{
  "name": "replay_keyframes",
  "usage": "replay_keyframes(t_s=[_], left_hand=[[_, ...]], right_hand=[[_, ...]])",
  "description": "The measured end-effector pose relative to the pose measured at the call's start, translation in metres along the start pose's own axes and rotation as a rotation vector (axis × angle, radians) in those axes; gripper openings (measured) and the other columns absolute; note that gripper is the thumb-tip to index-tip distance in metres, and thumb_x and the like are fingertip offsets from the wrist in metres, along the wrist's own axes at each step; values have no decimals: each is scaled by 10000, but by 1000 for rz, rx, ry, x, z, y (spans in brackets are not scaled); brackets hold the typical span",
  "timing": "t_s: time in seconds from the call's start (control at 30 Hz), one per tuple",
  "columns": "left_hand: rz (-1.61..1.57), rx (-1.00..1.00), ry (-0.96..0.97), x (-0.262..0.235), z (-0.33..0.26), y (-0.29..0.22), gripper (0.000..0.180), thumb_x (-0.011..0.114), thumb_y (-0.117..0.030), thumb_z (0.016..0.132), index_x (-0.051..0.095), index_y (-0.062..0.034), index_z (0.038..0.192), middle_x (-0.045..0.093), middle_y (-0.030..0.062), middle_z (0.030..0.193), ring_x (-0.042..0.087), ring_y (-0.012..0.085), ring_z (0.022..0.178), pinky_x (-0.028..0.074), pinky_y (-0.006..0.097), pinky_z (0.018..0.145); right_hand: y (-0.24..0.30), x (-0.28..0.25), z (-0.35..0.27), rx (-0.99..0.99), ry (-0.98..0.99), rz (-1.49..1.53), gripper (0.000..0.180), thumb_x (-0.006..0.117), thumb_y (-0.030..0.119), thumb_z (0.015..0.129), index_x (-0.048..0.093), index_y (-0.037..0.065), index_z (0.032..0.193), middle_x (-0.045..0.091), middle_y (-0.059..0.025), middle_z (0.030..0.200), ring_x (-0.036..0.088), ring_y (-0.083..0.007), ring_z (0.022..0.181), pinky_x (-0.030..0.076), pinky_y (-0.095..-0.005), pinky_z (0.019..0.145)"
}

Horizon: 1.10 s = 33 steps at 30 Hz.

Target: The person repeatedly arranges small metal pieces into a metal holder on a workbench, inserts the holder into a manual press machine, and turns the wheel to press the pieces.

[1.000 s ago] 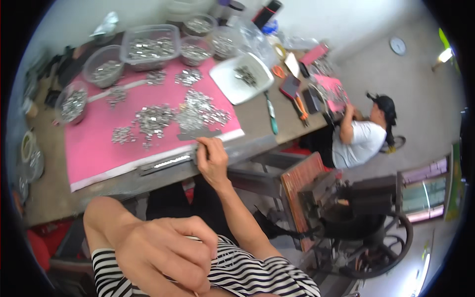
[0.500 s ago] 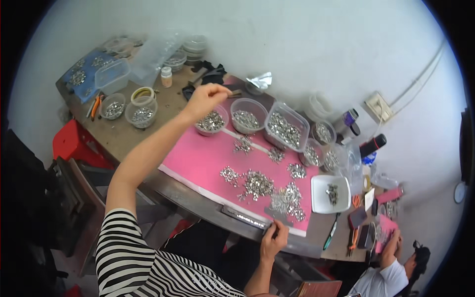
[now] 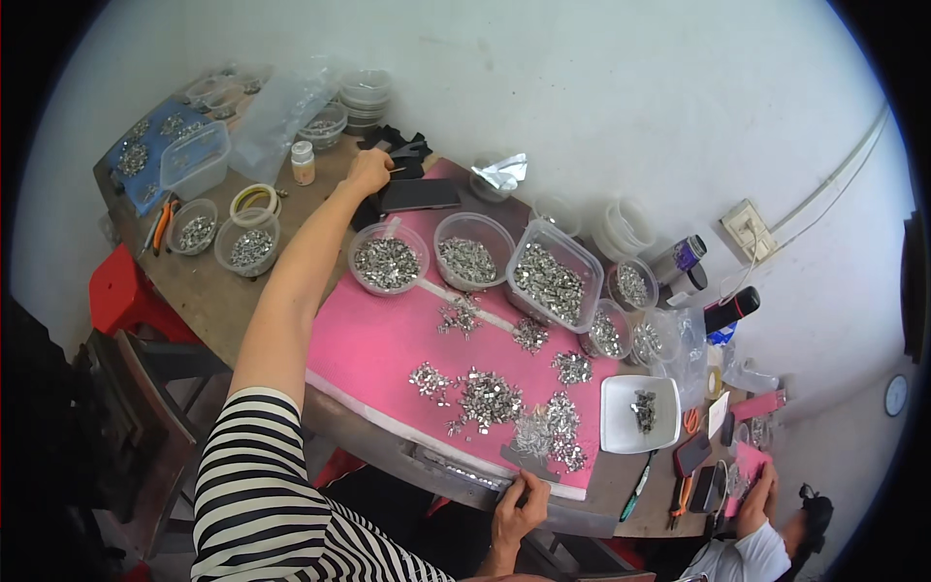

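My left hand (image 3: 371, 173) reaches to the back of the table, fingers closed beside a crumpled black cloth (image 3: 412, 145). A short thin tip pokes out of it; what it belongs to is too small to make out. Near the front edge, my right hand (image 3: 521, 509) is closed, fingers curled at the right end of a narrow metal strip (image 3: 456, 472) lined with small shiny pieces. Just beyond its fingertips lies a flat grey plate (image 3: 530, 464). Several piles of small silvery pieces (image 3: 490, 400) are spread over the pink mat (image 3: 359, 339).
Clear tubs of silvery pieces (image 3: 553, 281) line the mat's far side. A dark phone (image 3: 420, 195) lies behind them. A white tray (image 3: 621, 441) and a green-handled tool (image 3: 635, 493) are at the right. A red stool (image 3: 136, 296) stands at the left; another person (image 3: 752, 553) sits far right.
My left hand has moved left and farther back, from above the tubs to the black cloth, uncovering the phone. My right hand stays at the strip's end. The whole view has shifted slightly.
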<state>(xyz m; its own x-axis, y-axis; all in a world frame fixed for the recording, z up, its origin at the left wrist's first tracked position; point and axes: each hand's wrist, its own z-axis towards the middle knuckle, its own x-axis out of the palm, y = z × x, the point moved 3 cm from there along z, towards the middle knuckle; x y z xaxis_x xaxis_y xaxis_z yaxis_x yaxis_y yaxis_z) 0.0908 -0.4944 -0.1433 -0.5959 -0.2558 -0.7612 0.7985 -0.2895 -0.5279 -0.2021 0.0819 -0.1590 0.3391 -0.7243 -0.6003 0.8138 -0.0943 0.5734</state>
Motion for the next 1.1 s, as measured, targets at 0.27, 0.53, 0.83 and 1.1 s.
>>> replay_keyframes(t_s=[0.27,0.53,0.83,1.1], left_hand=[[-304,315,27,-40,-32,-48,320,644,-171,937,681,-56,1233,739,60,1031,670,146,915,534,301,822],[-572,539,147,-113,-324,-178,210,697,-97,900,727,-71,1106,702,108,1000,669,258,966,514,369,885],[-513,470,48,-85,-446,-207,340,781,-141,816,710,-104,1146,614,90,1200,558,279,1131,380,417,998],[-516,331,-28,-78,-420,-168,224,714,-82,862,717,-85,1086,662,67,1084,590,273,1026,410,391,940]], right_hand=[[-4,4,6,-10,-11,4,93,638,-18,930,688,3,1005,662,-143,884,646,-272,762,515,-359,705],[-10,8,12,105,-8,179,125,627,-55,918,677,-2,1019,644,-104,864,600,-199,716,484,-323,655],[-22,2,2,195,93,478,88,649,50,973,684,6,1041,632,18,877,564,-53,775,456,-215,695],[2,-6,29,4,143,332,67,659,5,922,676,5,987,639,-58,873,610,-153,767,489,-276,701]])
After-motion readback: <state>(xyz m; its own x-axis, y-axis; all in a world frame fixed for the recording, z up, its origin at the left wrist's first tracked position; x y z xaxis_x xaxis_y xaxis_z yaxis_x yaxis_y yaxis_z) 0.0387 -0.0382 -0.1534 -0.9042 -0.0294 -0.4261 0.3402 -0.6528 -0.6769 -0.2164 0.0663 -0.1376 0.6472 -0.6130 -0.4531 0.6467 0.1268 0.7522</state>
